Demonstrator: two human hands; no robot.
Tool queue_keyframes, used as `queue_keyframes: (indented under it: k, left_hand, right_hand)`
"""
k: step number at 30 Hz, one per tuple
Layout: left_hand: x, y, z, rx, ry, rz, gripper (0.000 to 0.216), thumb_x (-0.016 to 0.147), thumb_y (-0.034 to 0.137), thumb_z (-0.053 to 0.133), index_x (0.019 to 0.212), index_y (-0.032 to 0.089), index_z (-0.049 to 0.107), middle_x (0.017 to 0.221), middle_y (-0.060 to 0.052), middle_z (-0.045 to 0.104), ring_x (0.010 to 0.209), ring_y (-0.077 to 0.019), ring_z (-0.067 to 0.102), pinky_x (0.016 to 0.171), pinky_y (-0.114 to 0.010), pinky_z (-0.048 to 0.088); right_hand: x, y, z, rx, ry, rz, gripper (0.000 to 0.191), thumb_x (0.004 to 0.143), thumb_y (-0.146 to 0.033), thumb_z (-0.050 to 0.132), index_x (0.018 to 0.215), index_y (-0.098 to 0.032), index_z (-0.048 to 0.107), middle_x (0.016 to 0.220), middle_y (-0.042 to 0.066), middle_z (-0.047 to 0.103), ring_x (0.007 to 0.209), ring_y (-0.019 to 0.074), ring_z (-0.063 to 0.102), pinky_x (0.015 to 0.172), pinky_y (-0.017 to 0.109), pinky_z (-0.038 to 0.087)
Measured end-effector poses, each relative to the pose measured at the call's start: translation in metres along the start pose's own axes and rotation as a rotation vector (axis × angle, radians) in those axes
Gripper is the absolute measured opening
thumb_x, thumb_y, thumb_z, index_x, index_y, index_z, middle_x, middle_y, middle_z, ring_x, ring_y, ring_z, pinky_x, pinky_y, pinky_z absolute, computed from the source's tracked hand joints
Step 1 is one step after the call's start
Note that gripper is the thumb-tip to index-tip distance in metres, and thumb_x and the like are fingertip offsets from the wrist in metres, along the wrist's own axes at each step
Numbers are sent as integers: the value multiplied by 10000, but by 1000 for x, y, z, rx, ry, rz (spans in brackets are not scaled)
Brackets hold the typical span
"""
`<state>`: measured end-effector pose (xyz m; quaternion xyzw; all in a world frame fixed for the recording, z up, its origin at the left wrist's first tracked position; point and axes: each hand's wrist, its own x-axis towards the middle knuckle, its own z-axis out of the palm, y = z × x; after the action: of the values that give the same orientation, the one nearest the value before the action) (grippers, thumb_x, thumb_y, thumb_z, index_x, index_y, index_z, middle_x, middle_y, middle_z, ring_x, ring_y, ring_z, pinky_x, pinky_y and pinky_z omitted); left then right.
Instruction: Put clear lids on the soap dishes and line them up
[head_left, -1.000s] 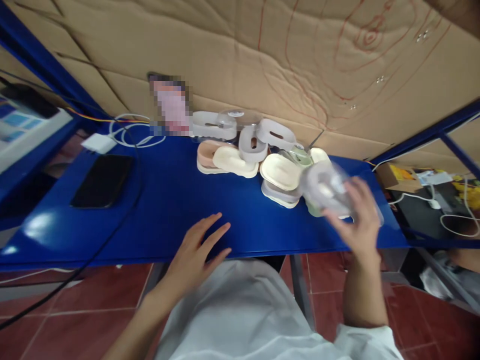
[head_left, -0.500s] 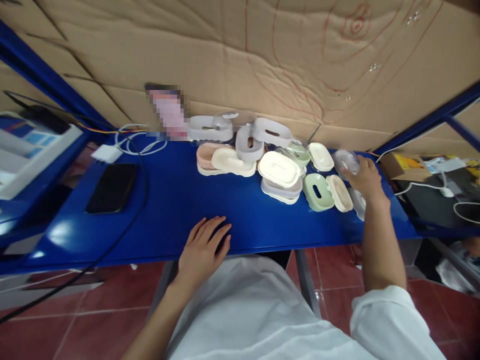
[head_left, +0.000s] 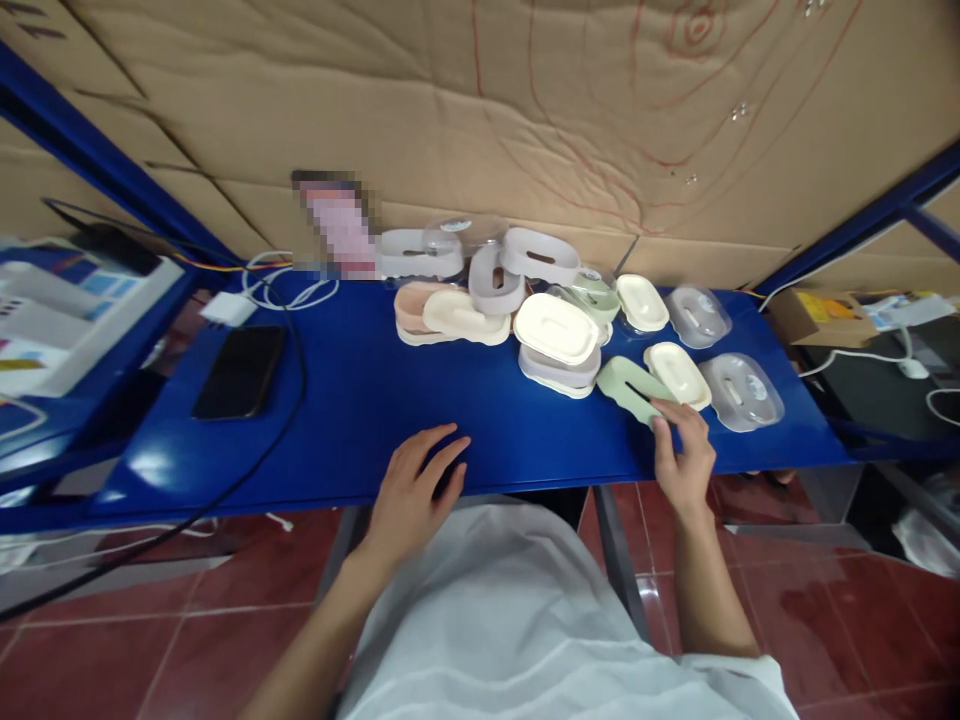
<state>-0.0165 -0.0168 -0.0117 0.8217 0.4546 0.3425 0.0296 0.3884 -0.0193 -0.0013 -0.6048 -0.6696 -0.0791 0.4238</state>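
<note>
From the head view, the right hand (head_left: 684, 465) reaches onto the blue desk (head_left: 360, 400) at about 4 o'clock from the middle of the frame. Its fingers (head_left: 664, 427) pinch the near end of a pale green soap-dish part (head_left: 630, 387), which is tilted with its far end up off the desk. Just beyond it, at 1 o'clock from the hand, lies a cream soap-dish tray (head_left: 677, 373), touching or almost touching the green part. Further to 2 o'clock sits a clear lid (head_left: 741, 391), and another clear lid (head_left: 697, 315) lies behind it near the cardboard wall (head_left: 525, 120).

The left hand (head_left: 415, 490) rests flat on the near edge of the desk at about 6 o'clock, fingers spread and released, holding nothing.

At 11 o'clock from the right hand is a stacked cream-lidded dish (head_left: 559, 335), and behind it a heap of grey, pink and cream dish parts (head_left: 469, 290) runs toward the wall. Well apart, at 9 o'clock, a black phone (head_left: 240, 370) lies flat on the desk, with a white charger and coiled cables (head_left: 262, 290) just behind it. The person's white garment (head_left: 510, 620) fills the bottom of the frame.
</note>
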Motion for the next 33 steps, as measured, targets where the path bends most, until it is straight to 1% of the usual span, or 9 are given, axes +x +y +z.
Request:
queue_keyframes:
  k: [3, 8, 10, 13, 15, 18, 24, 28, 33]
  left_hand:
    - [7, 21, -3, -115, -1, 59, 454, 1041, 210, 667, 1484, 224, 571, 1536, -164, 610, 1437, -289, 599, 1148, -464, 565]
    - [27, 40, 6, -81, -170, 275, 415, 1056, 263, 669, 1468, 244, 623, 1574, -130, 614, 1532, -313, 521, 1235, -513, 492]
    - [28, 34, 8, -68, -237, 289, 332, 1067, 221, 637, 1394, 245, 684, 1483, -88, 696, 1469, -277, 593, 1264, -498, 466]
    - [18, 14, 4, -88, -203, 229, 305, 1060, 170, 624, 1344, 244, 710, 1402, -60, 751, 1420, -250, 640, 1275, -487, 462]
    - [7, -1, -5, -106, -119, 148, 351, 1051, 158, 635, 1382, 259, 687, 1378, -58, 764, 1395, -255, 661, 1253, -513, 491]
    - [-8, -15, -21, -155, -4, -5, 403, 1039, 143, 646, 1418, 280, 665, 1346, -59, 775, 1358, -266, 685, 1194, -529, 553]
    - [-17, -8, -34, -232, 150, -109, 409, 1020, 97, 656, 1388, 273, 673, 1335, -59, 775, 1338, -270, 694, 1137, -506, 595]
    - [-8, -5, -24, -240, 41, 40, 408, 1036, 123, 658, 1417, 269, 646, 1377, -63, 763, 1389, -259, 663, 1215, -536, 539]
    - [3, -12, -12, -226, -138, 100, 375, 1080, 165, 584, 1443, 247, 635, 1443, -83, 728, 1452, -254, 615, 1278, -567, 473]
  right_hand:
    - [-15, -27, -5, 135, -39, -81, 220, 1048, -191, 593, 1207, -268, 724, 1158, 72, 804, 1186, 287, 746, 1142, 569, 504]
    - [-28, -76, 13, 285, -402, -357, 341, 1046, -180, 609, 1363, -283, 683, 1241, 56, 798, 1296, 262, 706, 1185, 523, 504]
    - [-17, -67, 18, 205, -431, -354, 401, 1070, -274, 601, 1471, -278, 622, 1405, 96, 738, 1397, 286, 644, 1205, 535, 488]
    - [4, -19, 13, -133, -246, -74, 535, 1085, -402, 568, 1582, -212, 519, 1557, 198, 616, 1485, 367, 554, 1185, 611, 466]
    - [10, 15, 4, -346, -153, 100, 561, 1078, -465, 561, 1543, -151, 554, 1507, 244, 639, 1453, 422, 561, 1134, 651, 474]
    - [-4, 31, -8, -378, -169, 138, 387, 1079, -445, 561, 1302, -167, 711, 1287, 193, 761, 1267, 385, 678, 1056, 568, 518]
    - [-55, -63, -9, -146, -306, -77, 166, 1037, -279, 667, 1200, -259, 690, 1214, 90, 791, 1149, 306, 730, 979, 474, 479]
    - [-54, -118, 17, 60, -477, -233, 209, 1053, -216, 644, 1252, -271, 677, 1270, 70, 785, 1230, 274, 712, 1048, 473, 445]
    - [-24, -127, 52, 136, -448, -259, 191, 1064, -240, 638, 1251, -273, 661, 1264, 98, 751, 1277, 290, 684, 1087, 502, 485]
